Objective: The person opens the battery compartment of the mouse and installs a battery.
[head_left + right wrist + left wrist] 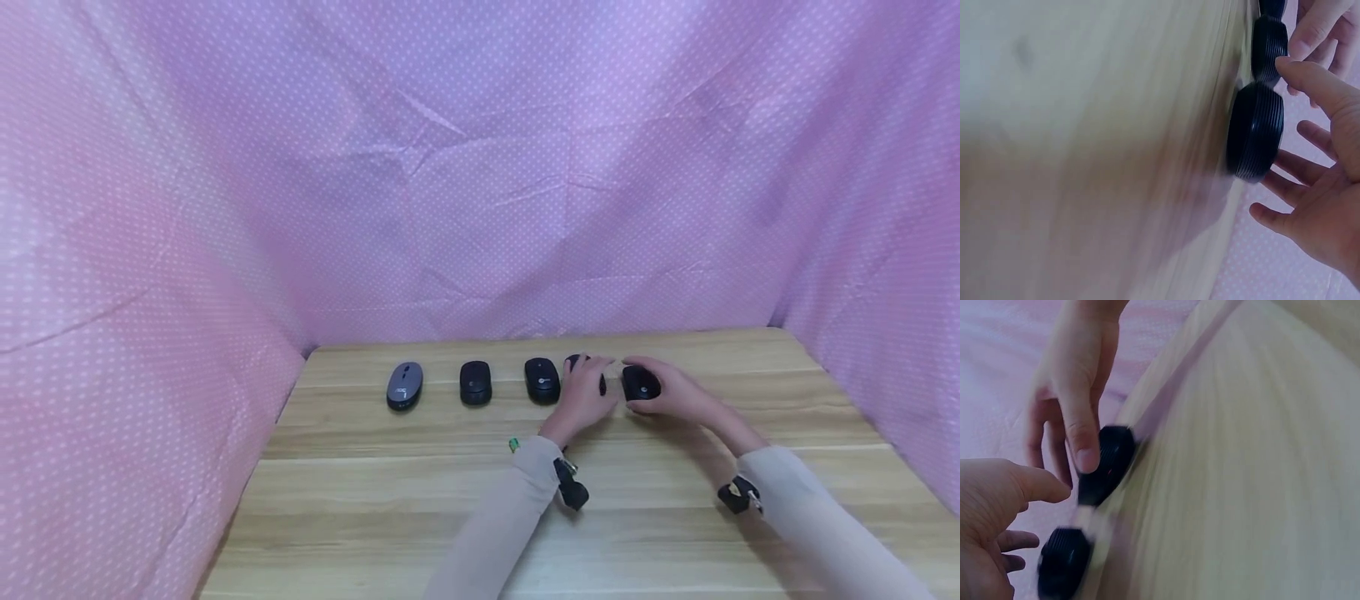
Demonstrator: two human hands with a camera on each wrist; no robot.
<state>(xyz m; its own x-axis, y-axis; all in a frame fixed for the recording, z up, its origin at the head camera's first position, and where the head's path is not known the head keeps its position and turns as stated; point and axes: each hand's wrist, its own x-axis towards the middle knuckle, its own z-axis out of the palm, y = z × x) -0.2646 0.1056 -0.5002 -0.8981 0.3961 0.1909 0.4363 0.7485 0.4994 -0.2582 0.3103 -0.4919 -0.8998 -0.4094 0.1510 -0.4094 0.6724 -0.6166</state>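
My left hand (587, 398) is over a black computer mouse (573, 360) and partly covers it. In the left wrist view its thumb and fingers (1044, 485) are spread, and that mouse (1064, 565) lies beside them. My right hand (675, 393) arches round the rightmost black mouse (642, 383), thumb on the near side and fingers on the far side. Seen from the right wrist, the right thumb stands off this ridged-sided mouse (1255, 134), while the other fingers spread loosely behind it. The two hands face each other, close together.
Left of the hands, two more black mice (542, 381) (476, 382) and a grey mouse (405, 386) complete a row along the back of the wooden table (337, 500). A small green item (513, 445) shows by the left cuff. Pink dotted cloth (480, 208) hangs behind.
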